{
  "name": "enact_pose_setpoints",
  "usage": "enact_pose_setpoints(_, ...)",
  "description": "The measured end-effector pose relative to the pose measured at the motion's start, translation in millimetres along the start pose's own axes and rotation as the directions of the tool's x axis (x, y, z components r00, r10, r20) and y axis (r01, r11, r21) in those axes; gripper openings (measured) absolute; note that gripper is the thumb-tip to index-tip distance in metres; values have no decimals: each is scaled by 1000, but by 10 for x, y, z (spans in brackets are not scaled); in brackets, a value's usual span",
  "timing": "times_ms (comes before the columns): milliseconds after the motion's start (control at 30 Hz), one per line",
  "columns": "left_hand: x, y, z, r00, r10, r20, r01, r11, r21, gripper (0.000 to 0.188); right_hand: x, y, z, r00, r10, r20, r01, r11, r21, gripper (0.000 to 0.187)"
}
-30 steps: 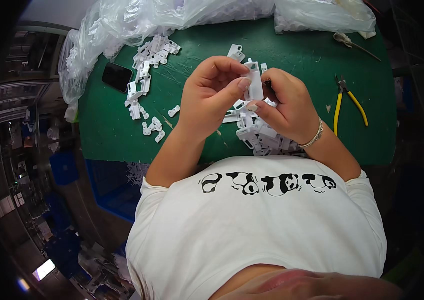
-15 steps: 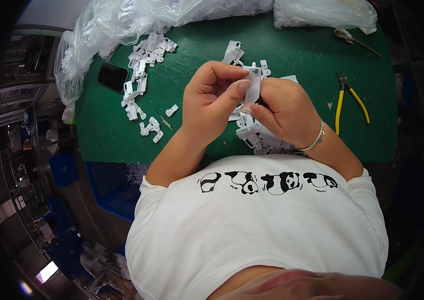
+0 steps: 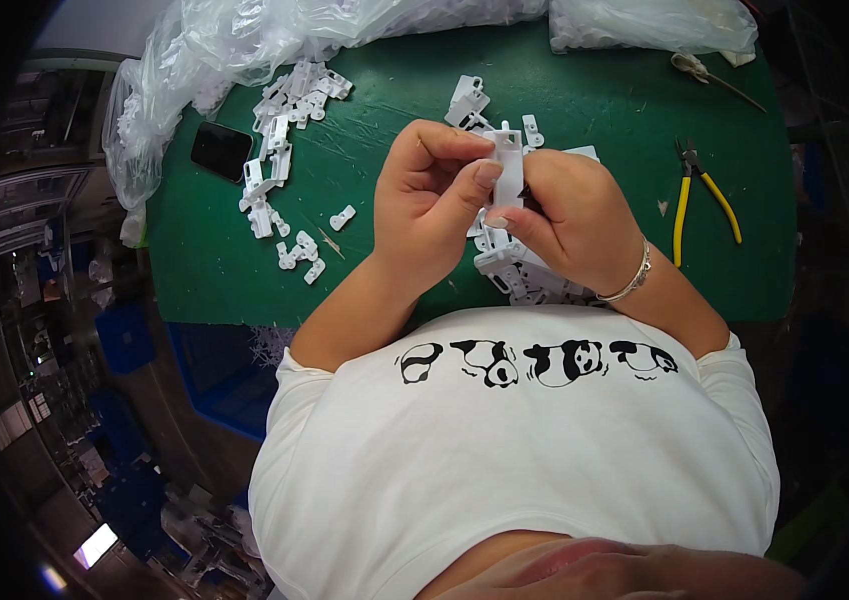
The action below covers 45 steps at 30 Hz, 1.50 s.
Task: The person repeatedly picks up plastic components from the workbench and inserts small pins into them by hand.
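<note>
A white plastic bracket stands roughly upright between my hands, above the green table. My left hand pinches its left edge with thumb and fingers. On its lower right side, my right hand is closed, thumb at the bottom and curled fingers behind. A small dark bit shows by the right fingers, too hidden to name. Behind and below the hands lies a pile of white plastic parts, partly covered by my right hand. More white brackets lie just beyond my fingertips.
To the left are heaped white parts, small loose pieces and a black phone. Yellow-handled cutters and a thin pointed tool lie at right. Clear plastic bags line the far edge; a blue crate stands below left.
The bracket has turned slightly between my fingers, so more of its face and a small peg on top show. Both hands keep their hold, with the left moved slightly right.
</note>
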State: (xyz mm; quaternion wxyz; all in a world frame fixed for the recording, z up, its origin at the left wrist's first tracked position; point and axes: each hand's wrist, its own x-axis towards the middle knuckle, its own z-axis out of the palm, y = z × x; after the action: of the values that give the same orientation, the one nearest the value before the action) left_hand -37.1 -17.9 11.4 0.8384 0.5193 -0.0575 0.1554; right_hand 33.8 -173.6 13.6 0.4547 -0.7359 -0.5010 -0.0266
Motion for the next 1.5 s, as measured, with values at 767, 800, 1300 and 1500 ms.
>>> enact_pose_setpoints(767,-39,-16,-1,1000,9,-16,-9,1000,13,14,18,-107,-50,994,83,-75,-82,997,14,40)
enact_pose_setpoints(800,-40,-19,7,999,19,-28,-18,1000,16,14,25,-113,-57,987,111,-118,-106,993,52,40)
enact_pose_setpoints(1300,66,-55,-104,993,-94,-77,117,906,407,13,21,-37,-93,991,-10,-134,11,1000,7,35)
enact_pose_setpoints(1500,103,198,-34,931,-36,364,-345,243,907,37,-11,19,-107,955,41,-293,-20,997,74,38)
